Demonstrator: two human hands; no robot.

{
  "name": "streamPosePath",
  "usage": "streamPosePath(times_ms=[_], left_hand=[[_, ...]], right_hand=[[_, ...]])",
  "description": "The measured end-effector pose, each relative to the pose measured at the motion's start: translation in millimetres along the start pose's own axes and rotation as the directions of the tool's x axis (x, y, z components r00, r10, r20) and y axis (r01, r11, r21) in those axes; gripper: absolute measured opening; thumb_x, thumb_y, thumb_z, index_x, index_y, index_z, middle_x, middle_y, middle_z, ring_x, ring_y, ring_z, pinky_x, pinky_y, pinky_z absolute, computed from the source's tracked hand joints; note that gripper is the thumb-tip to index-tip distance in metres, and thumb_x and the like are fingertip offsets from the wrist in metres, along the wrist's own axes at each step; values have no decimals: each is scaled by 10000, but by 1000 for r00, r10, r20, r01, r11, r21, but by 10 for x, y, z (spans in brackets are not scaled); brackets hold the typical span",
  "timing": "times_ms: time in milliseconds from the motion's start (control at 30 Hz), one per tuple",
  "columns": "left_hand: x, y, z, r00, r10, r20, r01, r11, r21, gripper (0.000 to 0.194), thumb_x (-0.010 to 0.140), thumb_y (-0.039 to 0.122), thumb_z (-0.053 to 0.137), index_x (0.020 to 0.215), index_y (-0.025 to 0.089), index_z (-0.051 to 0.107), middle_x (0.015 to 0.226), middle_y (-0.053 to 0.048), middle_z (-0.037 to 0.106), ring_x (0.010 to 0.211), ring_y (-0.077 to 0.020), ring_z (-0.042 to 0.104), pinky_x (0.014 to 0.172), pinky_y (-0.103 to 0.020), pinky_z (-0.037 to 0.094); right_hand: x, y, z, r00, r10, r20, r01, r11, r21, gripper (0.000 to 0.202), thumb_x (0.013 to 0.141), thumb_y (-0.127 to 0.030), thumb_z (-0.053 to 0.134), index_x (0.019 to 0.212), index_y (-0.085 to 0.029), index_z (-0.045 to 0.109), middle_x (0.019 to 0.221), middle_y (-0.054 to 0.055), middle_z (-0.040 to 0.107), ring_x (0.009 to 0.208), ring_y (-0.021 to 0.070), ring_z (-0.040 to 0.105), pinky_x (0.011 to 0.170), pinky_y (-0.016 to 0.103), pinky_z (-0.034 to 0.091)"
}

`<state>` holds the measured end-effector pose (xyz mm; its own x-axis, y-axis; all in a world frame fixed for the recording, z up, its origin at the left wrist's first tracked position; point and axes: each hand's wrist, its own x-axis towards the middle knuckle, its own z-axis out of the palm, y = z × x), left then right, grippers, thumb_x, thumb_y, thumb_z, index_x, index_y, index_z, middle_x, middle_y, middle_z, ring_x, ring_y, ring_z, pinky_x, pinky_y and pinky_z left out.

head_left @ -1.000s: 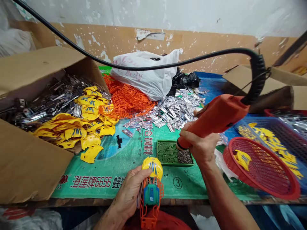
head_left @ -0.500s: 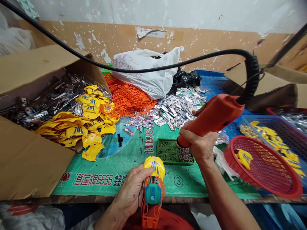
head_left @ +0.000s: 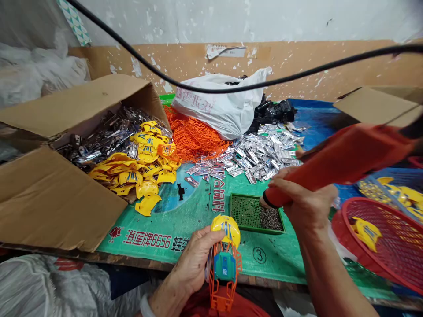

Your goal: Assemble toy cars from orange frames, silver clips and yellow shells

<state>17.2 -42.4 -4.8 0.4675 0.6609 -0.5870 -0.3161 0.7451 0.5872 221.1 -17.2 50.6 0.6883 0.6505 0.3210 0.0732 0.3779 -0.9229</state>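
Note:
My left hand (head_left: pixel 198 253) is closed round a toy part assembly at the table's near edge. It has a yellow shell (head_left: pixel 226 230) on top, an orange lattice frame (head_left: pixel 224 299) and a blue-green block (head_left: pixel 225 266) in the middle. In my right hand (head_left: pixel 307 202) is an orange corded electric screwdriver (head_left: pixel 343 163), smeared a little by motion. Its nose points down-left over a green perforated tray (head_left: pixel 246 211); whether the tip touches anything there I cannot tell. Small dark screws (head_left: pixel 270 218) lie heaped in the tray's right end.
Left, a cardboard box (head_left: pixel 82 202) spills shiny parts and yellow shells (head_left: pixel 132 174). Behind are orange frames (head_left: pixel 194 136), a white bag (head_left: pixel 214 103) and silvery pieces (head_left: pixel 257 154). A red basket (head_left: pixel 363 251) stands right. A black cable (head_left: pixel 205 90) crosses overhead.
The view has swung, so most of the scene sits further right. The screwdriver's body has tilted flatter and moved right relative to the table, its nose still over the tray. My left hand keeps its grip.

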Motion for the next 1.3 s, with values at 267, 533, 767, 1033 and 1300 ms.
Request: streamPosePath(times_ms=[267, 533, 767, 1033, 1300], left_hand=[[14, 15, 0, 998, 38, -41, -36, 998, 44, 311, 702, 332, 731, 898, 94, 694, 639, -44, 670, 527, -130, 597, 527, -240, 520], [27, 18, 14, 997, 54, -63, -54, 999, 7, 246, 709, 306, 725, 839, 104, 672, 648, -38, 679, 486, -109, 592, 475, -205, 496], [31, 33, 53, 992, 59, -108, -59, 998, 12, 245, 658, 300, 751, 789, 113, 662, 544, 10, 620, 395, -72, 494, 375, -172, 422], [8, 60, 96, 995, 71, -68, -74, 997, -32, 231, 652, 281, 748, 782, 110, 664, 563, 6, 627, 430, -79, 509, 418, -190, 460], [20, 41, 79, 994, 81, -68, -83, 996, -18, 210, 652, 293, 739, 720, 117, 648, 508, 27, 583, 401, -67, 480, 380, -166, 419]], right_hand=[[-339, -534, 36, 958, 32, 284, -126, 940, 318, 534, 683, -118, 678, 1176, -297, 572, 719, -18, 594, 625, 160, 567, 616, 352, 503], [-523, -456, 145, 936, 62, 347, -195, 910, 366, 542, 692, -205, 760, 1174, -353, 561, 732, -29, 593, 660, 148, 563, 675, 340, 516], [-552, -399, 188, 927, 97, 363, -234, 904, 357, 565, 684, -174, 754, 1188, -322, 545, 747, -32, 596, 642, 135, 584, 646, 329, 525], [-564, -357, 213, 930, 99, 355, -235, 901, 365, 578, 663, -175, 768, 1180, -301, 542, 737, -35, 604, 627, 127, 595, 632, 314, 536], [-570, -319, 219, 932, 86, 353, -220, 907, 359, 572, 668, -103, 696, 1183, -297, 543, 753, -33, 593, 647, 129, 595, 639, 319, 534]])
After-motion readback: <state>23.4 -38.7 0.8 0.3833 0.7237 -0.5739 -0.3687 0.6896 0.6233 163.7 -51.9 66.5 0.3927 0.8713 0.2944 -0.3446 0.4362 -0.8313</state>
